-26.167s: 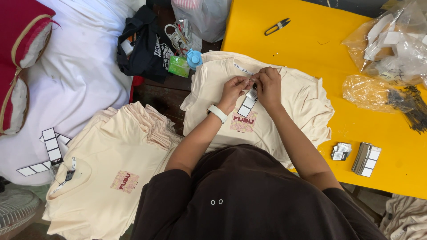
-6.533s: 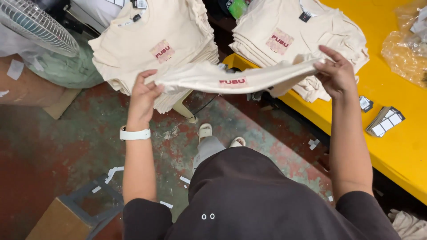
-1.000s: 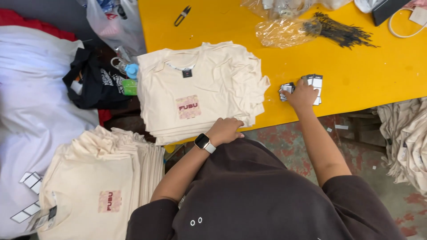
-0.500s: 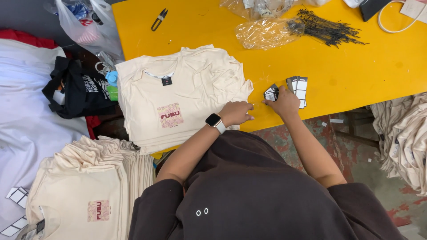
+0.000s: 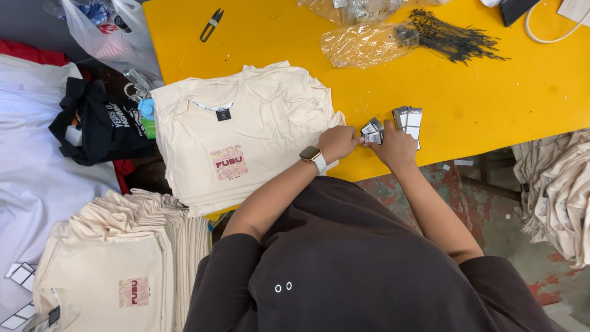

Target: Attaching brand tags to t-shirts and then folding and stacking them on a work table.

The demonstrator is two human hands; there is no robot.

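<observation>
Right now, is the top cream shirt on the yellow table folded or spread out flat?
Folded. The cream shirt tops a neat stack on the yellow table, sleeves tucked under, only collar and chest patch showing.

A yellow table [image 5: 491, 92] is seen; cream shirts [image 5: 246, 135] bearing a red-lettered patch are stacked at its left edge. Grey-and-white tags [image 5: 409, 120], black ties [image 5: 455, 40] and a black bag [image 5: 101, 126] are shown.

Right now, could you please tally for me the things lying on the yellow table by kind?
Shirt stacks: 1
Snips: 1
Clear bags: 2
Black tie bundles: 1
Tag stacks: 2, one standing by the right hand, one held in the left hand
Total: 7
The items cut off at the table's far right corner are not counted.
</observation>
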